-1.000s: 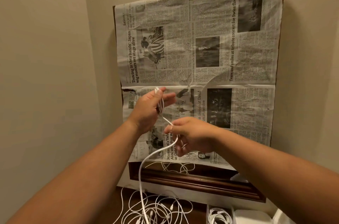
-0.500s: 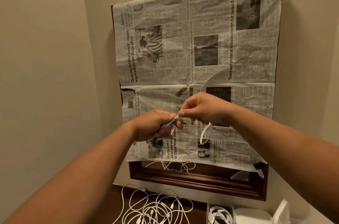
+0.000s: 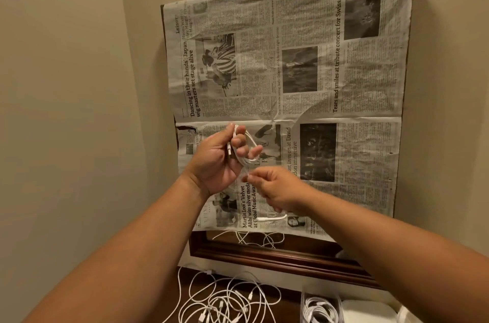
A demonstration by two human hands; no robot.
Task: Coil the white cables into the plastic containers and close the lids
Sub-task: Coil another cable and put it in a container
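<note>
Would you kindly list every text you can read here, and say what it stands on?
On the newspaper: "'Dancing in their hands': Japan wig masters set stage alive"
Also on it: "Tears and smiles at tribute concert for Swiss fire victims"
Article print: too small to read.

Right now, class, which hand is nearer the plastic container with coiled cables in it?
Right. The right hand is above and to the left of the container. The left hand, gripping the cable, is higher and farther left.
</note>
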